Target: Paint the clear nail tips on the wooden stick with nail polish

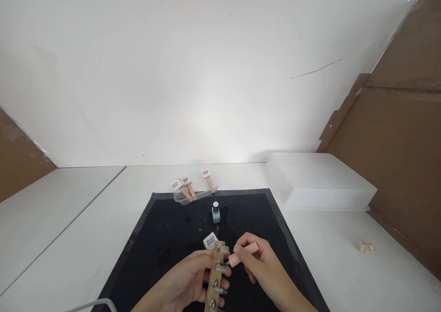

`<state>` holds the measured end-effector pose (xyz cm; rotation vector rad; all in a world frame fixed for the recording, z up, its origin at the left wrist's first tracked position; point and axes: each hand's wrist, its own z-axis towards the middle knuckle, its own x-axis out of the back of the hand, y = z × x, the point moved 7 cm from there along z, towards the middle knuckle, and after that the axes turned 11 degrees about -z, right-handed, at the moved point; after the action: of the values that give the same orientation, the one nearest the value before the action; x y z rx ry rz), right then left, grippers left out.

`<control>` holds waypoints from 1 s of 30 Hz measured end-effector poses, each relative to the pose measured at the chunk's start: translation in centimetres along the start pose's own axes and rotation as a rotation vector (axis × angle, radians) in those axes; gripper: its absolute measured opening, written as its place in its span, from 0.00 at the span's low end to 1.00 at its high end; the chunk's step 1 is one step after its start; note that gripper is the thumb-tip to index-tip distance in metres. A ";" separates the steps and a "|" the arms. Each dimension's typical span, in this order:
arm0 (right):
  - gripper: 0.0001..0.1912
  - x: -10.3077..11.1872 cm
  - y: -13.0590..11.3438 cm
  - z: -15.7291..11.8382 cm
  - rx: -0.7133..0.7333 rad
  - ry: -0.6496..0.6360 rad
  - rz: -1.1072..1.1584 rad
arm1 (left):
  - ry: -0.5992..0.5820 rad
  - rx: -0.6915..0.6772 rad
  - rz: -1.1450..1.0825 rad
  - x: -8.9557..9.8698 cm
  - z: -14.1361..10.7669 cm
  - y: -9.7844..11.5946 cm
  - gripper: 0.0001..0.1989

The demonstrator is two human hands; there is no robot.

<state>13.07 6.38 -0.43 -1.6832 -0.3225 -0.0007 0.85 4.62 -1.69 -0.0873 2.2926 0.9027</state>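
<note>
My left hand (196, 275) is closed around a wooden strip (211, 290) that carries several clear nail tips (222, 269) on round metal mounts along its length. Between the fingertips of my right hand (258, 259) is a pink nail polish brush (243, 255), held by its cap. Its dark bristle end points left and reaches one of the upper nail tips; whether it touches is too small to tell. Just beyond my left fingers lies a white nail polish bottle (210, 241) with a purple label, partly hidden by the strip.
A teal polish bottle (216, 213) stands on the black mat (165, 220). Behind it, a clear tray (184, 201) holds several pink-capped bottles (208, 179). At right are a white plastic box (324, 183) and small beige rings (365, 247). Cardboard (396, 142) rises at the right side.
</note>
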 end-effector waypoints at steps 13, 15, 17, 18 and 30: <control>0.12 0.5 -0.4 0.0 -0.030 0.063 0.006 | 0.046 0.015 -0.010 -0.1 -0.3 0.2 0.12; 0.12 0.5 -0.5 0.0 -0.035 0.065 0.013 | 0.049 0.015 -0.008 -0.2 -0.3 0.2 0.12; 0.12 0.5 -0.5 -0.1 -0.044 0.067 0.020 | 0.050 0.009 -0.009 -0.2 -0.4 0.3 0.12; 0.12 0.5 -0.6 -0.1 -0.046 0.069 0.023 | 0.052 0.008 -0.010 -0.2 -0.4 0.3 0.12; 0.11 0.7 -0.9 -0.2 -0.074 0.087 0.042 | 0.053 0.004 -0.018 -0.2 -0.4 0.4 0.13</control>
<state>13.57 6.37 0.57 -1.7572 -0.2240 -0.0548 0.67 4.61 -1.11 -0.1315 2.3385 0.8959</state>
